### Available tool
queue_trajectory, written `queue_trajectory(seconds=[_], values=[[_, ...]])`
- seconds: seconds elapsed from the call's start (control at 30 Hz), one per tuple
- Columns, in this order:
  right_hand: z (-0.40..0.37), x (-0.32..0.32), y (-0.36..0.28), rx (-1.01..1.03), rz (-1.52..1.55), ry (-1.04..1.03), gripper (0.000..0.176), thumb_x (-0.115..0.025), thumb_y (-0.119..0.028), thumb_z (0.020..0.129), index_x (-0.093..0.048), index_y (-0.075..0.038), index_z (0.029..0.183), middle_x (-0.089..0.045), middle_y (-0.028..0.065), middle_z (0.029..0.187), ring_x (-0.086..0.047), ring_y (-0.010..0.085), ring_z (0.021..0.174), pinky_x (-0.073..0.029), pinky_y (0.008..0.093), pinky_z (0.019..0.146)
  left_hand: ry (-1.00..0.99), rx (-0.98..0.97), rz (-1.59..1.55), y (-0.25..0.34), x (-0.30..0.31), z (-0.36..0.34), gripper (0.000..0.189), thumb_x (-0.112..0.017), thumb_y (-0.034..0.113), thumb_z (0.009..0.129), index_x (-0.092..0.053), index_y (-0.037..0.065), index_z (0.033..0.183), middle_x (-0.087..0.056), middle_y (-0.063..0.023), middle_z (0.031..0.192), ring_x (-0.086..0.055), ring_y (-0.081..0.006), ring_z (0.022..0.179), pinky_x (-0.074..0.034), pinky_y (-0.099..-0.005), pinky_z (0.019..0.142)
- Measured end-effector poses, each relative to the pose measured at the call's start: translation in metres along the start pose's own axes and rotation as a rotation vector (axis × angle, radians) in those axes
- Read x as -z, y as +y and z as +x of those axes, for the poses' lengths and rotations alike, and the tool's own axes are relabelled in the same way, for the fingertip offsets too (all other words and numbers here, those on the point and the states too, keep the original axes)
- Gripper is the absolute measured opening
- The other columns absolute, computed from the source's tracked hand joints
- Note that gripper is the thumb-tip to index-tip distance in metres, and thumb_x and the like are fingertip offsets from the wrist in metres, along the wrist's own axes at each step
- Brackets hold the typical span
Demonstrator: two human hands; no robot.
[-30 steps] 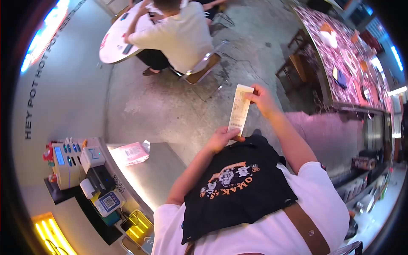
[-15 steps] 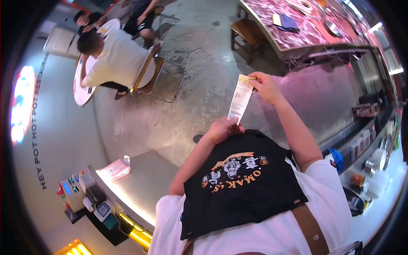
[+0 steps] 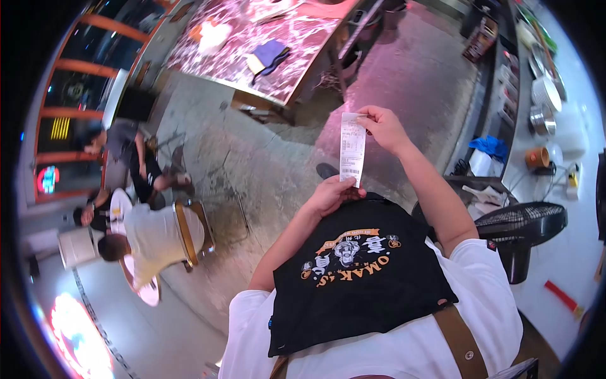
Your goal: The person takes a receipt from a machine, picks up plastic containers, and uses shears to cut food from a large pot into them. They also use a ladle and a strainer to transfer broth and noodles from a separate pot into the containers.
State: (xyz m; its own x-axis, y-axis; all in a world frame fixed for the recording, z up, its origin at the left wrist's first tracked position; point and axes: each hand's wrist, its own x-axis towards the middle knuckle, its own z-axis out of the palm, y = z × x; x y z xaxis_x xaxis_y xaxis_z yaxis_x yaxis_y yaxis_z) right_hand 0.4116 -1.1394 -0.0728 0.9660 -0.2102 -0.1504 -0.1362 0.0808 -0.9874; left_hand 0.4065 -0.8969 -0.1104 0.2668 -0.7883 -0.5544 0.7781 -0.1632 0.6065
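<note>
A long white printed receipt (image 3: 352, 149) hangs stretched between my two hands, in front of my chest. My right hand (image 3: 385, 127) pinches its top end between thumb and fingers. My left hand (image 3: 334, 194) pinches its bottom end, just above my black apron (image 3: 356, 278) with an orange and white print.
A pink marbled table (image 3: 252, 38) with a folded cloth stands ahead over the concrete floor. People sit at a round white table (image 3: 136, 278) to the left, beside a chair (image 3: 189, 234). A black fan (image 3: 521, 227) and a counter with cups and bowls (image 3: 546, 95) lie right.
My view has swung to the right: the steel counter with the payment devices has left the frame and the fan and right counter have come in. Both hands keep holding the receipt.
</note>
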Motion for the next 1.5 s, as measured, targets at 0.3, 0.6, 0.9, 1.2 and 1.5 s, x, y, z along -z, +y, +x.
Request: queue_trajectory(seconds=[0.3, 0.6, 0.9, 1.2, 1.5], values=[[0.065, 0.086, 0.023, -0.025, -0.108, 0.238, 0.018, -0.062, -0.009, 0.095, -0.068, 0.001, 0.108, -0.069, 0.0013, 0.087, -0.061, 0.0068, 0.078, -0.049, 0.0241, 0.07, -0.178, 0.111, 0.05, 0.084, 0.001, 0.122, 0.029, -0.055, 0.02, 0.102, -0.059, -0.003, 0.12, -0.07, -0.015, 0.109, -0.068, -0.0238, 0.1, -0.054, -0.0351, 0.087], [0.222, 0.092, -0.011, -0.012, 0.007, 0.29, 0.014, -0.064, -0.009, 0.094, -0.07, -0.001, 0.105, -0.066, -0.002, 0.083, -0.056, 0.0053, 0.071, -0.046, 0.0219, 0.064, 0.02, 0.024, 0.031, 0.229, 0.06, 0.225, 0.028, -0.052, 0.018, 0.102, -0.055, -0.002, 0.122, -0.07, -0.0132, 0.098, -0.07, -0.0231, 0.085, -0.058, -0.0372, 0.078], [0.389, 0.086, 0.013, -0.143, -0.055, -0.066, 0.011, -0.061, -0.006, 0.096, -0.07, -0.001, 0.103, -0.066, 0.0, 0.082, -0.057, 0.0061, 0.069, -0.048, 0.0227, 0.065, 0.743, -0.581, 1.204, 0.277, 0.132, 0.257, 0.016, -0.052, 0.02, 0.099, -0.054, 0.004, 0.1, -0.062, -0.026, 0.079, -0.062, -0.0484, 0.075, -0.047, -0.0554, 0.064], [0.648, 0.042, -0.043, 0.414, -0.926, -0.473, 0.017, -0.065, -0.016, 0.088, -0.068, -0.011, 0.104, -0.068, 0.0126, 0.097, -0.066, 0.0309, 0.097, -0.052, 0.0428, 0.085, 0.908, -0.507, -0.425, 0.321, 0.168, 0.334, 0.02, -0.052, 0.022, 0.102, -0.063, 0.007, 0.094, -0.056, 0.0016, 0.072, -0.047, -0.0063, 0.056, -0.035, -0.0235, 0.047], [0.757, -0.008, -0.039, 0.401, -1.631, -0.993, 0.035, -0.05, -0.014, 0.09, -0.063, -0.021, 0.121, -0.065, 0.0187, 0.119, -0.064, 0.0321, 0.113, -0.051, 0.0432, 0.095, 1.049, -0.45, -0.721, 0.347, 0.168, 0.415, 0.025, -0.056, 0.028, 0.101, -0.063, 0.004, 0.103, -0.062, -0.0039, 0.078, -0.054, -0.0111, 0.055, -0.041, -0.0234, 0.046]])
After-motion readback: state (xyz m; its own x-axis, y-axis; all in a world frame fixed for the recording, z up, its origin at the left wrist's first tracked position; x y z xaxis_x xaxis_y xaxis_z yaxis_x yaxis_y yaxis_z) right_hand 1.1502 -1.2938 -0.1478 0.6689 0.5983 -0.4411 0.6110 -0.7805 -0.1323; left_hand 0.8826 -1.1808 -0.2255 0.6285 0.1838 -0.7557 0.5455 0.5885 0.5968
